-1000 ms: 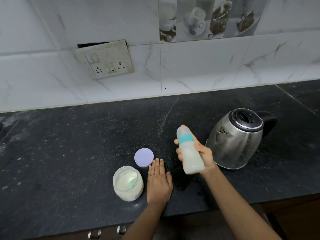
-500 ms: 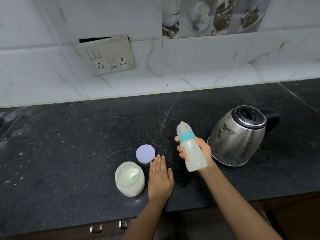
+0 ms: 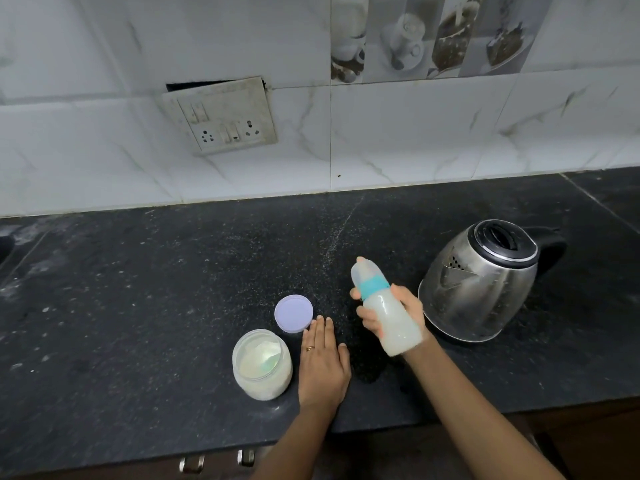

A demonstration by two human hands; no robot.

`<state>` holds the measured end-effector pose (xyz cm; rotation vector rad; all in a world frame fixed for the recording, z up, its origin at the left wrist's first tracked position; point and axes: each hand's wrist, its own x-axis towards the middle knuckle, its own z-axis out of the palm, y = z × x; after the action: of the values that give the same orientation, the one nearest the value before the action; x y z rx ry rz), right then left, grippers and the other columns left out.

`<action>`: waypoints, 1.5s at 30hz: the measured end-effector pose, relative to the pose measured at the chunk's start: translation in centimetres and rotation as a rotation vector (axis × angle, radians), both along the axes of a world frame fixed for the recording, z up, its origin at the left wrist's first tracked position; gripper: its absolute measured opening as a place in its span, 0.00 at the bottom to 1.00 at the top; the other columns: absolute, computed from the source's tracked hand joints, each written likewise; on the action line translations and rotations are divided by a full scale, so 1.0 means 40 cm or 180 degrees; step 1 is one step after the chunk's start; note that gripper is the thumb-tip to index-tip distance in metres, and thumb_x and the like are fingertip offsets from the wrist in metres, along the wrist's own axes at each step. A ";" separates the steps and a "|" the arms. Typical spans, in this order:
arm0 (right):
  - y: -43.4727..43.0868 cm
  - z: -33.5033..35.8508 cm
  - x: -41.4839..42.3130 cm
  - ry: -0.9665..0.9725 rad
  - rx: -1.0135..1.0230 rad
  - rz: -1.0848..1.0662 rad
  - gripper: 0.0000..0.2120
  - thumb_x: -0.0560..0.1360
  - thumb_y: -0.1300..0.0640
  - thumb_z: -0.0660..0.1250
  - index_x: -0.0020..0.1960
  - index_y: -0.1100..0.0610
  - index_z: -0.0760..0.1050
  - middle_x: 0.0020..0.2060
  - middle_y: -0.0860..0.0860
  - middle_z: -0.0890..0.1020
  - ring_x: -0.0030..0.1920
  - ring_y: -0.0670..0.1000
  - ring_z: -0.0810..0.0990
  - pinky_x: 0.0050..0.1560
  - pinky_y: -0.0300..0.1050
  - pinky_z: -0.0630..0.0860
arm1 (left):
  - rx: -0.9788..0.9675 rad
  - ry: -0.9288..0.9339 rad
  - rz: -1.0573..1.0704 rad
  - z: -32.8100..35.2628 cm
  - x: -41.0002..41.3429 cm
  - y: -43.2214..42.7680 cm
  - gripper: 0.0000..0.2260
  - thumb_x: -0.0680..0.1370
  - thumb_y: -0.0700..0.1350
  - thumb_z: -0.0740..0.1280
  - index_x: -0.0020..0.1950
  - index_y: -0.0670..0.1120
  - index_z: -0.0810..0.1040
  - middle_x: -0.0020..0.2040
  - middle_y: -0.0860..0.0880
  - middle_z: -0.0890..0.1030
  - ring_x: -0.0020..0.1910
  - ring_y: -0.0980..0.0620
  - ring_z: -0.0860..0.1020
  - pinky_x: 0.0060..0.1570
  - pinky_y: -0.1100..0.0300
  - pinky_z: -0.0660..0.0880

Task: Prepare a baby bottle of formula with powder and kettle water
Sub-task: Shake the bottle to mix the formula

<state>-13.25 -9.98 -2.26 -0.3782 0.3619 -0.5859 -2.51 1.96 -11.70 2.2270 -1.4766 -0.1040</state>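
Note:
My right hand [image 3: 398, 315] grips a baby bottle [image 3: 388, 313] with a teal collar and clear cap, held above the counter and tilted, its top leaning up-left. Milky white liquid fills the bottle. My left hand [image 3: 322, 362] lies flat, palm down, on the black counter [image 3: 138, 306], fingers together, holding nothing. Left of that hand stands an open jar of formula powder [image 3: 262, 363]. The jar's lilac lid [image 3: 293, 313] lies flat just beyond my left fingertips. A steel kettle [image 3: 481, 282] with a black lid and handle stands to the right of the bottle.
A white tiled wall [image 3: 415, 133] rises behind the counter, with a loose socket plate [image 3: 221, 117] on it. The counter's front edge runs below my forearms, with drawer handles [image 3: 192, 464] under it. Powder specks dot the counter.
The bottle in my right hand has shifted slightly and stays tilted, as in a shaking motion. My left hand has stayed flat on the counter. The view has dipped a little.

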 end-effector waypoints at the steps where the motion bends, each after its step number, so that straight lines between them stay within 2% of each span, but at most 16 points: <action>1: -0.001 0.006 0.005 0.0091 -0.0124 -0.0067 0.40 0.64 0.56 0.76 0.71 0.57 0.61 0.47 0.61 0.77 0.34 0.54 0.76 0.33 0.45 0.77 | 0.0003 0.0006 0.0000 -0.002 0.001 -0.001 0.25 0.78 0.50 0.53 0.70 0.38 0.70 0.70 0.40 0.71 0.71 0.44 0.67 0.71 0.53 0.54; 3: -0.004 0.024 0.021 0.0094 0.0028 -0.0124 0.45 0.60 0.56 0.78 0.73 0.61 0.62 0.47 0.60 0.79 0.36 0.54 0.79 0.35 0.45 0.79 | 0.0012 0.0006 0.0004 -0.001 0.000 -0.002 0.25 0.78 0.50 0.53 0.70 0.38 0.70 0.70 0.40 0.71 0.71 0.44 0.67 0.71 0.53 0.54; 5: -0.016 0.010 0.022 -0.0079 0.0314 -0.0308 0.43 0.57 0.58 0.80 0.68 0.64 0.66 0.47 0.60 0.79 0.38 0.54 0.80 0.37 0.45 0.80 | 0.0003 0.0006 0.0008 0.001 0.000 -0.001 0.25 0.78 0.50 0.53 0.70 0.38 0.70 0.70 0.40 0.71 0.71 0.44 0.67 0.71 0.53 0.54; 8: -0.010 0.007 0.012 -0.0233 -0.0029 -0.0055 0.34 0.64 0.55 0.76 0.63 0.62 0.63 0.48 0.59 0.78 0.35 0.52 0.78 0.34 0.43 0.78 | 0.0016 0.0007 0.0002 0.003 0.000 0.000 0.25 0.78 0.50 0.53 0.71 0.38 0.69 0.71 0.40 0.71 0.71 0.45 0.67 0.71 0.54 0.53; 10: -0.010 0.019 0.019 0.0015 -0.0095 -0.0087 0.37 0.63 0.54 0.77 0.66 0.62 0.63 0.45 0.59 0.80 0.35 0.53 0.79 0.34 0.44 0.79 | 0.0044 0.0006 0.0007 0.001 0.000 -0.001 0.25 0.78 0.50 0.52 0.71 0.39 0.69 0.71 0.40 0.70 0.72 0.45 0.67 0.72 0.54 0.53; 13: -0.021 -0.003 0.015 -0.0007 0.0590 -0.0505 0.35 0.63 0.57 0.76 0.67 0.63 0.67 0.47 0.61 0.80 0.42 0.56 0.81 0.40 0.48 0.82 | 0.0049 0.0005 0.0001 0.001 0.000 -0.002 0.25 0.78 0.50 0.52 0.71 0.38 0.69 0.70 0.40 0.71 0.71 0.45 0.67 0.72 0.55 0.51; 17: -0.007 -0.003 0.022 0.0142 0.0256 -0.0170 0.38 0.59 0.58 0.78 0.64 0.63 0.66 0.44 0.60 0.78 0.33 0.54 0.78 0.31 0.45 0.78 | 0.0029 0.0056 0.0001 0.004 0.000 -0.002 0.25 0.78 0.50 0.53 0.71 0.38 0.70 0.70 0.40 0.71 0.71 0.45 0.67 0.73 0.57 0.48; 20: -0.017 -0.006 0.032 -0.0158 0.0828 -0.0581 0.36 0.56 0.62 0.80 0.60 0.63 0.70 0.47 0.61 0.78 0.41 0.56 0.80 0.38 0.48 0.81 | 0.0024 0.0045 0.0010 0.008 0.001 -0.002 0.25 0.78 0.50 0.53 0.70 0.38 0.70 0.70 0.40 0.71 0.71 0.45 0.68 0.72 0.57 0.48; 22: -0.013 0.010 0.031 -0.0479 0.1035 -0.0392 0.33 0.59 0.63 0.79 0.60 0.66 0.70 0.49 0.62 0.77 0.40 0.56 0.79 0.39 0.47 0.80 | 0.0010 0.0048 0.0011 0.005 0.001 -0.002 0.25 0.78 0.50 0.53 0.70 0.38 0.70 0.70 0.40 0.71 0.71 0.45 0.68 0.72 0.57 0.48; 25: -0.009 0.031 0.031 -0.0163 0.0444 -0.0145 0.31 0.62 0.57 0.77 0.60 0.66 0.70 0.47 0.60 0.78 0.35 0.53 0.78 0.34 0.43 0.77 | 0.0040 0.0027 0.0014 0.003 0.000 -0.003 0.25 0.78 0.50 0.53 0.70 0.39 0.70 0.70 0.40 0.71 0.71 0.45 0.67 0.72 0.55 0.51; 29: -0.023 0.008 0.035 -0.0164 0.0846 -0.0433 0.41 0.56 0.61 0.82 0.64 0.64 0.68 0.49 0.64 0.78 0.43 0.58 0.80 0.38 0.50 0.82 | 0.0033 -0.0021 0.0001 0.005 0.001 -0.002 0.25 0.78 0.50 0.53 0.70 0.38 0.70 0.70 0.40 0.71 0.71 0.45 0.68 0.72 0.54 0.52; 31: -0.013 -0.006 0.024 -0.0035 0.0606 0.0097 0.43 0.58 0.59 0.82 0.67 0.63 0.64 0.47 0.63 0.78 0.38 0.57 0.81 0.35 0.48 0.81 | 0.0014 -0.0017 -0.0006 0.002 0.001 -0.003 0.25 0.78 0.50 0.53 0.70 0.38 0.70 0.70 0.40 0.71 0.71 0.45 0.67 0.72 0.54 0.51; 33: 0.004 -0.013 0.031 0.0096 0.0145 0.0239 0.41 0.61 0.55 0.80 0.67 0.58 0.62 0.46 0.61 0.79 0.36 0.55 0.79 0.34 0.48 0.80 | 0.0007 0.0006 -0.0001 0.000 0.001 -0.003 0.25 0.78 0.49 0.53 0.70 0.38 0.69 0.70 0.40 0.71 0.71 0.44 0.67 0.72 0.54 0.52; 36: 0.010 -0.029 0.041 0.0286 0.0425 -0.0302 0.30 0.62 0.55 0.79 0.58 0.62 0.72 0.41 0.60 0.81 0.37 0.55 0.81 0.37 0.48 0.81 | 0.0022 -0.0016 -0.0008 0.002 0.001 -0.004 0.25 0.78 0.49 0.53 0.71 0.38 0.69 0.70 0.40 0.71 0.71 0.44 0.67 0.71 0.53 0.53; 41: 0.013 -0.013 0.043 0.0103 0.0320 0.0100 0.36 0.57 0.55 0.82 0.58 0.65 0.71 0.44 0.59 0.80 0.33 0.52 0.79 0.30 0.43 0.79 | 0.0055 -0.0024 -0.0012 0.000 0.002 -0.002 0.25 0.78 0.50 0.53 0.71 0.39 0.69 0.71 0.40 0.70 0.72 0.45 0.66 0.72 0.54 0.51; 45: -0.016 -0.006 0.040 -0.0124 0.0783 -0.0477 0.28 0.62 0.58 0.78 0.57 0.65 0.72 0.43 0.62 0.81 0.38 0.56 0.82 0.36 0.48 0.81 | 0.0034 -0.0001 0.0012 0.003 0.001 -0.003 0.25 0.78 0.50 0.53 0.71 0.39 0.69 0.71 0.41 0.70 0.72 0.45 0.66 0.72 0.55 0.50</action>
<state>-11.65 -10.60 -2.49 -0.1038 0.4220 -0.6854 -2.48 1.82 -11.60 2.2381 -1.4752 -0.1107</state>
